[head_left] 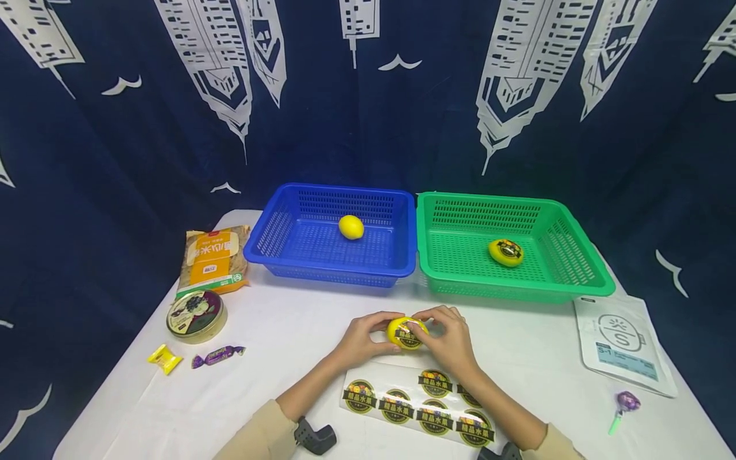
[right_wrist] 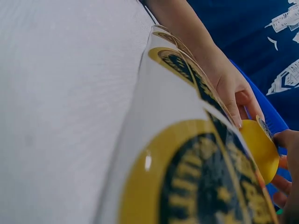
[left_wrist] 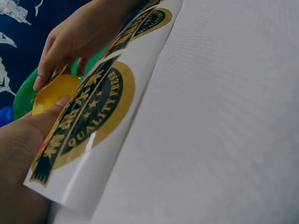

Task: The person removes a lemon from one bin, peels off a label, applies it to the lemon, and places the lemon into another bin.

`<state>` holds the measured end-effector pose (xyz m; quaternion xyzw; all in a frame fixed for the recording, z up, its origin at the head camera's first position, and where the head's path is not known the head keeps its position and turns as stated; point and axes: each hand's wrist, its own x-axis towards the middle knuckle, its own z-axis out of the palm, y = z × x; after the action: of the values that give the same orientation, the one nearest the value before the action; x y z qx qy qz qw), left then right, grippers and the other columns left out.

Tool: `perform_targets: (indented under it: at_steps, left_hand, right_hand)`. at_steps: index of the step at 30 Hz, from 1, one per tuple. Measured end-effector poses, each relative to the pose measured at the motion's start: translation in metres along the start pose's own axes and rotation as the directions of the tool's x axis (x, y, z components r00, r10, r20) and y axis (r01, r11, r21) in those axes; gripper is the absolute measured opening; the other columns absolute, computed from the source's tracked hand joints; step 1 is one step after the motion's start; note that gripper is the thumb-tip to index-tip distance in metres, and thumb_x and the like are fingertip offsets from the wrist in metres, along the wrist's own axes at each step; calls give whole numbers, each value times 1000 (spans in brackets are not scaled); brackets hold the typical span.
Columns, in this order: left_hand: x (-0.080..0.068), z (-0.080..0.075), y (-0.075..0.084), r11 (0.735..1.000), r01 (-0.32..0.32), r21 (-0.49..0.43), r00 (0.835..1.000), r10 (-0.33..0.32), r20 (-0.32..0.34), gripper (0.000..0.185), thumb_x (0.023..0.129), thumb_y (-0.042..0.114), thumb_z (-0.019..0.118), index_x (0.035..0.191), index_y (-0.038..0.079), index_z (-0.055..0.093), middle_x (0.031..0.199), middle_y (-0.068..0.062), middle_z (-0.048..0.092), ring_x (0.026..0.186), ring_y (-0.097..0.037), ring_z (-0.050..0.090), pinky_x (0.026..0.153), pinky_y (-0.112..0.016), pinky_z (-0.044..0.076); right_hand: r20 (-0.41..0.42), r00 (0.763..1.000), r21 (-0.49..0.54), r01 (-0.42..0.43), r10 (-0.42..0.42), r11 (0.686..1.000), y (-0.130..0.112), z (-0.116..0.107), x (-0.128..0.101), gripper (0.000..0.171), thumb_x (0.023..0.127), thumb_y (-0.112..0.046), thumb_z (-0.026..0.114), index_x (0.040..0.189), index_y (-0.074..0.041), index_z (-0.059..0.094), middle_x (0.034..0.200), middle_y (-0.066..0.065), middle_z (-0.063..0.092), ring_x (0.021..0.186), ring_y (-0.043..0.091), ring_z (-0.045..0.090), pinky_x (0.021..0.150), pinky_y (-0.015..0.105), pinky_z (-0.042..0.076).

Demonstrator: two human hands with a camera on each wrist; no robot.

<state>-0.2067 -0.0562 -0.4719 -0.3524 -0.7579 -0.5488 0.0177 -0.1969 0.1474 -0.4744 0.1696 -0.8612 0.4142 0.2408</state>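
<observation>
We see both hands meeting over the white worktop (head_left: 287,332), closed around one lemon (head_left: 406,332) that sits between them. The left hand (head_left: 359,342) cups the fruit from its own side, fingers curled about it and thumb along the near face. The right hand (head_left: 448,338) curls over the top and far side, its fingertips (head_left: 422,317) pressing a round sticker (head_left: 408,338) onto the yellow skin; the dark label with a gold rim already lies on the fruit. In the left wrist view the same lemon (left_wrist: 53,93) shows beyond the thumb, with the other hand's fingers pinching the label edge over it.

Just beneath the wrists, nearer to the person, lies a glossy sticker sheet (head_left: 420,402) with more of the same round labels, its edge lifting slightly in both wrist views.

Beyond the hands stand two plastic baskets side by side and touching. The blue basket (head_left: 276,236), ahead of the left hand, holds a bare lemon (head_left: 351,227). The green basket (head_left: 581,255), ahead of the right hand, holds a labelled lemon (head_left: 506,252).

Well out past the left hand we find a snack bag (head_left: 213,259), a round tin (head_left: 197,314) and two wrapped sweets (head_left: 218,355). Well out past the right hand lie a white pouch (head_left: 623,342) and a lollipop (head_left: 625,404).
</observation>
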Motion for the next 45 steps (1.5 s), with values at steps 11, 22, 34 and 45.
perform_targets:
  at_steps: [11, 22, 34, 45]
  left_hand:
    - [-1, 7, -35, 999, 31, 9, 1000, -31, -6, 60, 69, 13, 80, 124, 10, 56, 122, -3, 58, 105, -13, 59, 89, -22, 47]
    - [-1, 6, -32, 999, 31, -10, 999, -31, 17, 60, 71, 13, 79, 125, 9, 55, 124, -6, 57, 106, -15, 59, 90, -23, 46]
    - [4, 7, -32, 959, 236, -155, 971, -238, 10, 31, 85, 29, 67, 113, 17, 61, 117, 1, 61, 102, -12, 61, 88, -24, 48]
    - [5, 5, -28, 920, 281, -274, 958, -287, 18, 33, 82, 20, 70, 112, 9, 62, 115, -8, 62, 99, -16, 63, 81, -28, 52]
  right_hand:
    - [105, 981, 195, 141, -164, 971, -19, -20, -6, 39, 70, -4, 79, 106, 0, 65, 102, 13, 64, 93, 28, 61, 73, 36, 55]
    - [142, 972, 287, 141, -188, 948, -21, -17, -7, 42, 68, 4, 78, 107, 6, 62, 109, 20, 59, 98, 33, 59, 72, 32, 55]
    - [131, 957, 255, 221, -260, 941, -21, -16, -7, 45, 64, 6, 80, 105, 7, 61, 108, 24, 58, 97, 37, 58, 76, 31, 54]
    - [258, 961, 433, -19, -103, 901, -9, -14, -9, 41, 75, 3, 73, 113, 5, 59, 118, 20, 56, 109, 25, 55, 81, 33, 53]
